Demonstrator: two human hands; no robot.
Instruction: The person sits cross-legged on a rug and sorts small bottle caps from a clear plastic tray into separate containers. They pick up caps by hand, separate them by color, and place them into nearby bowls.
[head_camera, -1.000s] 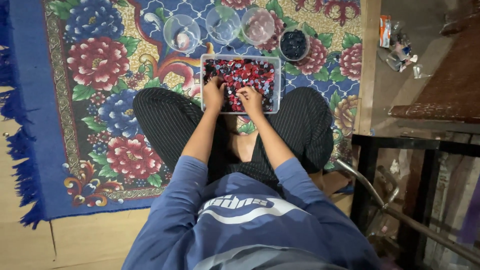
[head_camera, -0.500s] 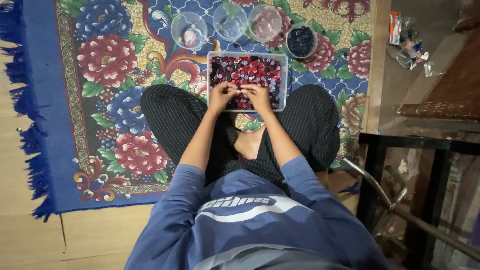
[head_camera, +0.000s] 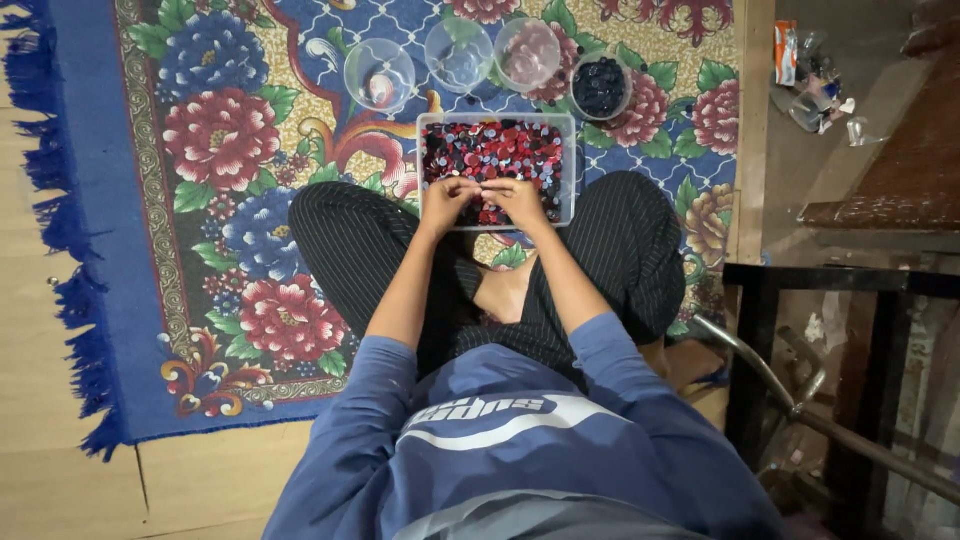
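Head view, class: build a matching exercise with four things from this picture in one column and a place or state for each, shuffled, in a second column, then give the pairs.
Column one:
1. Rectangular clear tray
2. Rightmost round cup
3. Leftmost round cup
4. Two hands, left hand and right hand

Column two:
A. Holds dark blue pieces
B. Nearly empty, standing on the rug
C. Full of mixed red and dark round pieces
D. Close together over the tray's near edge

Pairs: 1-C, 2-A, 3-B, 4-D
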